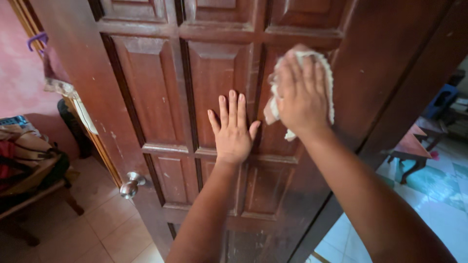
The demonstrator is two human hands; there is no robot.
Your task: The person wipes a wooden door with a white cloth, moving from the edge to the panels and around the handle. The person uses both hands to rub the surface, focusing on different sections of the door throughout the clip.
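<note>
Head camera looks down two bare forearms to a dark brown panelled wooden door (161, 87), which stands ajar and fills most of the frame. The right hand (301, 92) presses a pale, frayed cloth (327, 73) flat against an upper raised panel near the door's free edge; its fingers (292, 73) lie spread and slightly curled over the wad, so the cloth is pinned under the palm rather than pinched, with loose ends showing above the knuckles and below the heel of the hand. The left hand (233, 129) holds nothing: it rests open, palm flat, fingers together and pointing up, on the vertical rail between two panels, just beside the right hand but not touching it.

To wipe well here, I judge that the flat left palm should keep bracing the door so that it does not swing under pressure, while the cloth hand works along the grain and into the grooved mouldings around each panel, where pale smears and specks show. Refolding the cloth to a fresh face would help once it greys.

Upright is the door's long axis, running from top to bottom of the frame with a slight lean from the camera's tilt; the wiped face points toward the person. A round metal knob (130, 185) sits low on the left edge. Beyond are a wooden bench with bags (29, 165) at left and a tiled floor (438, 199) at right.
</note>
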